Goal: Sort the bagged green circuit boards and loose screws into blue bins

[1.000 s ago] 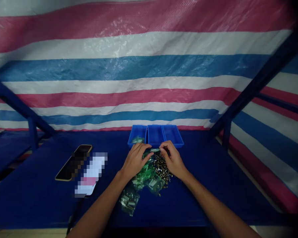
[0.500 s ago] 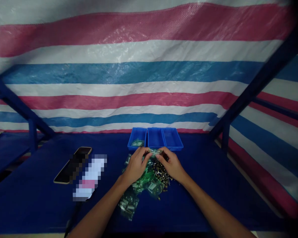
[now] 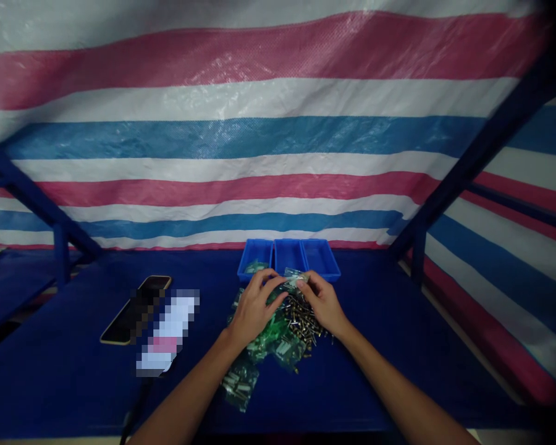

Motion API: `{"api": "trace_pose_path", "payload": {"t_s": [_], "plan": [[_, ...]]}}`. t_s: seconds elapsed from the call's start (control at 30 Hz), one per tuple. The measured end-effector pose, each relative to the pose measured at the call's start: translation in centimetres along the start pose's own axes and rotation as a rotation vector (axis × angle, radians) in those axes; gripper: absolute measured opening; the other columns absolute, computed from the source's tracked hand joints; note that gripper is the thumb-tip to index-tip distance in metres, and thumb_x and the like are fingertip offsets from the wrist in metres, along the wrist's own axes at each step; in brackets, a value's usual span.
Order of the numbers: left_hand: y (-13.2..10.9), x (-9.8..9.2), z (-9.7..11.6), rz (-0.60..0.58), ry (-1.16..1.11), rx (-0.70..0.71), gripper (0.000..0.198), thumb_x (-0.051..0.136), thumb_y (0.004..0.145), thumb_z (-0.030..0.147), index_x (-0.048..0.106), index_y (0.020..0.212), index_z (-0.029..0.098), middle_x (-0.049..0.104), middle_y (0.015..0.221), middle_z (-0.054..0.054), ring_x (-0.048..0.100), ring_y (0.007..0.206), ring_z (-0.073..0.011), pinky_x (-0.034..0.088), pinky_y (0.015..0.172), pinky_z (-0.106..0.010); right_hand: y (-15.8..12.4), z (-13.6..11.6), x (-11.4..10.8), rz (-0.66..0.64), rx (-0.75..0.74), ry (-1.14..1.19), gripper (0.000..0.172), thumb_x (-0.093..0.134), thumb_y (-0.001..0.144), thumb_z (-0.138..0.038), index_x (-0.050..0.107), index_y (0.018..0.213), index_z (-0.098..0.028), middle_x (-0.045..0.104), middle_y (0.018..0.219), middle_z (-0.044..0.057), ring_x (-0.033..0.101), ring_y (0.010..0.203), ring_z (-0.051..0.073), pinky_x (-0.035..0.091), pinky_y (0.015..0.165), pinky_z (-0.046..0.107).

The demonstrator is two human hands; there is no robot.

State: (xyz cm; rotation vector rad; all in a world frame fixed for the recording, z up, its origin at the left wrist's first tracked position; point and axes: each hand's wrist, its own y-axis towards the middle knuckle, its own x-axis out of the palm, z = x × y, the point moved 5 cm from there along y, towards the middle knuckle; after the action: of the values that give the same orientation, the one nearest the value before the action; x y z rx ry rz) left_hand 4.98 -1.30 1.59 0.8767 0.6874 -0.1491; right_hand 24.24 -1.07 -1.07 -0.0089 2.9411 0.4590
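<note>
Between the thumb and fingers of my right hand [image 3: 323,303] is a small clear plastic bag [image 3: 295,274] with pale pieces inside. My left hand [image 3: 257,301] is just left of it, thumb and fingers apart. Its fingertips come close to the bag's left edge; whether they touch I cannot tell. Below the hands lies a heap of small brass-coloured metal screw-like parts [image 3: 307,326]. Beside the heap are green-tinted clear bags [image 3: 271,334], partly hidden by my left hand. One more filled bag [image 3: 241,384] lies nearer to me.
Three blue trays stand behind the hands: a left tray [image 3: 241,266] with clear bags in it, a middle tray [image 3: 289,254] and a right tray [image 3: 322,256]. Left on the blue table [image 3: 375,383] lie a phone [image 3: 120,318] and a blurred white object [image 3: 171,327]. Striped sheeting [image 3: 259,136] hangs behind.
Both hands were pinching at the bag. The left thumb and fingers have since spread apart, and the bag now shows higher, in my right hand.
</note>
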Motion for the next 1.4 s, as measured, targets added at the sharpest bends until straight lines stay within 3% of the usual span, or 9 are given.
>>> {"api": "trace_pose_path", "payload": {"t_s": [0.17, 0.53, 0.73, 0.9, 1.1, 1.4], "plan": [[0.0, 0.0, 0.0, -0.019, 0.042, 0.076, 0.029, 0.064, 0.103, 0.027, 0.065, 0.132, 0.030, 0.058, 0.138, -0.013, 0.066, 0.114, -0.0270, 0.061, 0.090, -0.046, 0.0, -0.3, 0.2, -0.057, 0.031, 0.040, 0.039, 0.064, 0.098, -0.059, 0.065, 0.088, -0.022, 0.054, 0.072, -0.002, 0.048, 0.064, 0.015, 0.041, 0.061, 0.026], [-0.2, -0.4, 0.3, 0.045, -0.135, 0.070, 0.030, 0.056, 0.105, 0.014, 0.064, 0.132, 0.024, 0.068, 0.139, -0.009, 0.069, 0.124, -0.0213, 0.061, 0.105, -0.039, -0.3, -0.9, 0.6, -0.142, 0.041, 0.034, 0.045, 0.056, 0.105, -0.056, 0.062, 0.078, -0.020, 0.059, 0.070, -0.001, 0.047, 0.061, 0.014, 0.037, 0.062, 0.027], [-0.4, -0.3, -0.3, 0.085, -0.160, 0.033, 0.026, 0.058, 0.104, 0.013, 0.063, 0.128, 0.022, 0.070, 0.136, -0.011, 0.070, 0.123, -0.0215, 0.060, 0.106, -0.039, 0.1, -0.2, 0.0, -0.069, 0.057, 0.058, 0.037, 0.056, 0.104, -0.055, 0.067, 0.095, -0.022, 0.061, 0.072, -0.001, 0.048, 0.060, 0.014, 0.036, 0.060, 0.028], [-0.3, -0.4, -0.1, 0.099, -0.140, -0.001, 0.021, 0.059, 0.103, 0.014, 0.064, 0.122, 0.021, 0.069, 0.136, -0.011, 0.070, 0.123, -0.0224, 0.060, 0.106, -0.039, 0.1, 0.0, -0.3, -0.034, 0.045, 0.039, 0.034, 0.057, 0.105, -0.054, 0.067, 0.098, -0.022, 0.060, 0.072, -0.001, 0.050, 0.062, 0.015, 0.037, 0.060, 0.028], [-0.4, -0.3, 0.1, 0.067, -0.129, 0.038, 0.023, 0.060, 0.102, 0.014, 0.066, 0.123, 0.021, 0.067, 0.141, -0.012, 0.072, 0.118, -0.0218, 0.061, 0.104, -0.037, -0.1, -0.4, 0.1, -0.100, 0.031, 0.021, 0.038, 0.058, 0.104, -0.053, 0.065, 0.085, -0.021, 0.061, 0.071, -0.001, 0.049, 0.063, 0.015, 0.037, 0.063, 0.028], [0.1, -0.3, 0.8, -0.032, -0.113, 0.087, 0.034, 0.067, 0.100, 0.023, 0.063, 0.133, 0.022, 0.062, 0.148, -0.011, 0.063, 0.134, -0.0241, 0.058, 0.111, -0.041, 0.2, 0.0, 0.2, -0.088, 0.037, 0.098, 0.035, 0.066, 0.099, -0.051, 0.060, 0.081, -0.022, 0.052, 0.069, -0.004, 0.044, 0.063, 0.014, 0.034, 0.062, 0.027]]}}
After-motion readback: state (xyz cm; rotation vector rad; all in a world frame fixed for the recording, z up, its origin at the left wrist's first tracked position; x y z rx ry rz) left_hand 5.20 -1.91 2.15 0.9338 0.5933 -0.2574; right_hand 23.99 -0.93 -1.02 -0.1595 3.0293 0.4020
